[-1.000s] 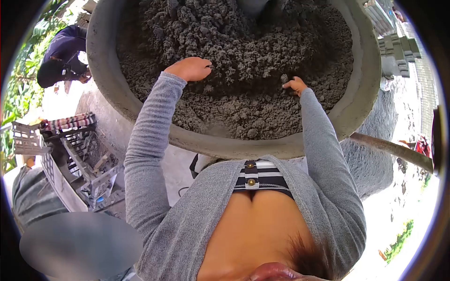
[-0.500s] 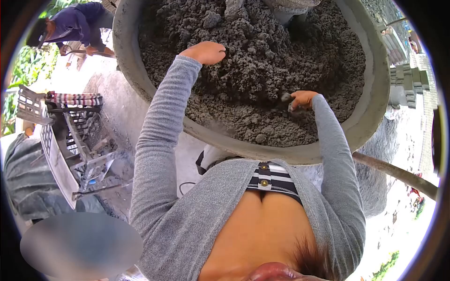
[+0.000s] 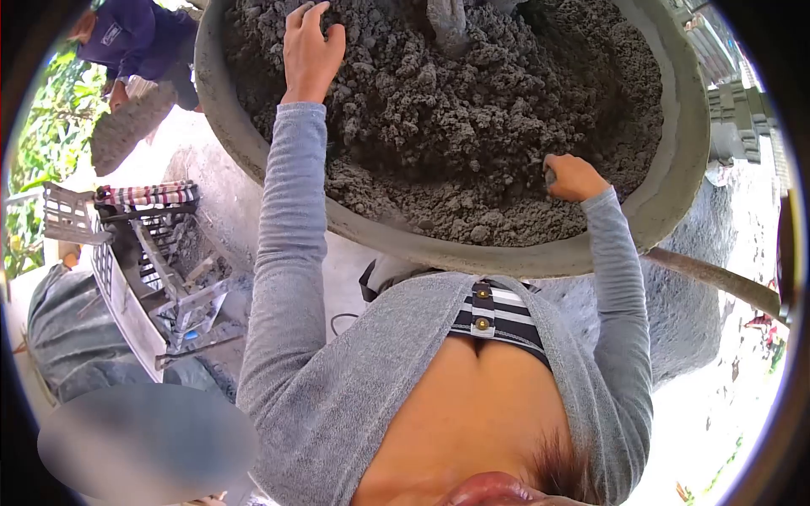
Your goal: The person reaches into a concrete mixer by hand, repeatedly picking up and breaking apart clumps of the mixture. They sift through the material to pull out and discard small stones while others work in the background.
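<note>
Dark, crumbly wet mix (image 3: 439,118) fills a large round pan (image 3: 422,246) with a grey, coated rim. Over the pan's upper left part is my left hand (image 3: 312,51), its fingers apart and curved, with nothing seen in it. My right hand (image 3: 575,178) is closed at the right side of the mix, with a small grey lump (image 3: 550,176) showing at its fingers. A mix-coated metal arm (image 3: 447,24) reaches down into the pan at the top.
At the upper left a person in a dark top (image 3: 139,38) holds a tool with a caked blade (image 3: 131,126). Below are a broken crate-like frame (image 3: 126,295) and a dark tarp (image 3: 67,329). A pole (image 3: 717,282) sticks out at the right.
My left hand has moved up and left, and its fingers have opened. My right hand has shifted slightly right. The co-worker's tool now shows its caked blade raised.
</note>
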A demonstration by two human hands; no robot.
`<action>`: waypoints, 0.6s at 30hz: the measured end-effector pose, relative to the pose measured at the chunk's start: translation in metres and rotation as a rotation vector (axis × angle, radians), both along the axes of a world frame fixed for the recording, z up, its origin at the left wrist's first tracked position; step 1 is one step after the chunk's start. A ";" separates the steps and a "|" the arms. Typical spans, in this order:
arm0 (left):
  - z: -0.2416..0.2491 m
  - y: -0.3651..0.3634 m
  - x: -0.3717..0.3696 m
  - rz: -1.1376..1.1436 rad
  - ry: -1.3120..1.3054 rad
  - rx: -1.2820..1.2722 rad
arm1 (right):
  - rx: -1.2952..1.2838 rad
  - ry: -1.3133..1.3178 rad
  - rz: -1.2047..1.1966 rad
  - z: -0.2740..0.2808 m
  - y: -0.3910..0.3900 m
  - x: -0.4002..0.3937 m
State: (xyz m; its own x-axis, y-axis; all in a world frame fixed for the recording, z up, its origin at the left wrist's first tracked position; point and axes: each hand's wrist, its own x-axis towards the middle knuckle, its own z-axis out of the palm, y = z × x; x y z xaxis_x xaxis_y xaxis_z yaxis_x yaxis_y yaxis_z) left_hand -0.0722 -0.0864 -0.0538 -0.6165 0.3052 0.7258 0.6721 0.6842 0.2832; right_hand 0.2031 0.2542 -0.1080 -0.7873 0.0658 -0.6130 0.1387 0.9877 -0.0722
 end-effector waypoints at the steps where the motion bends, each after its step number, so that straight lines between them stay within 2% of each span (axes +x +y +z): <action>1: 0.010 0.004 0.008 -0.014 0.004 -0.008 | -0.203 0.084 -0.058 0.013 0.000 -0.001; 3: 0.027 0.016 0.028 -0.178 -0.179 0.126 | -0.630 0.347 -0.161 0.034 0.003 -0.005; 4: 0.030 0.021 0.032 -0.183 -0.181 0.124 | -0.630 0.347 -0.167 0.036 0.001 -0.008; 6: 0.038 0.028 0.036 -0.339 0.082 0.147 | -0.722 0.534 -0.316 0.040 -0.006 -0.020; 7: 0.049 0.029 0.050 -0.339 -0.022 0.174 | -0.562 0.611 -0.247 0.041 -0.007 -0.022; 8: 0.054 0.026 0.052 -0.348 -0.029 0.166 | -0.567 0.608 -0.260 0.038 -0.007 -0.024; 10: 0.060 0.025 0.057 -0.305 0.215 0.145 | -0.395 0.664 -0.258 0.032 -0.001 -0.022; 11: 0.057 0.017 0.057 -0.330 0.151 0.186 | -0.416 0.691 -0.255 0.030 0.003 -0.021; 12: 0.074 0.018 0.056 -0.304 0.437 0.166 | -0.411 0.693 -0.272 0.035 0.003 -0.020; 13: 0.086 0.014 0.068 -0.292 0.371 0.303 | -0.413 0.803 -0.270 0.039 0.000 -0.021; 14: 0.103 0.006 0.068 -0.307 0.489 0.297 | -0.412 0.913 -0.265 0.042 -0.002 -0.022; 15: 0.113 -0.005 0.072 -0.282 0.489 0.309 | -0.354 1.017 -0.244 0.043 -0.001 -0.023; 16: 0.129 -0.020 0.072 -0.252 0.533 0.303 | -0.353 1.013 -0.254 0.049 -0.006 -0.027; 17: 0.133 -0.029 0.070 -0.312 0.489 0.379 | -0.339 1.172 -0.272 0.050 -0.007 -0.028; 18: 0.133 -0.036 0.074 -0.216 0.454 0.375 | -0.323 1.332 -0.288 0.051 -0.007 -0.028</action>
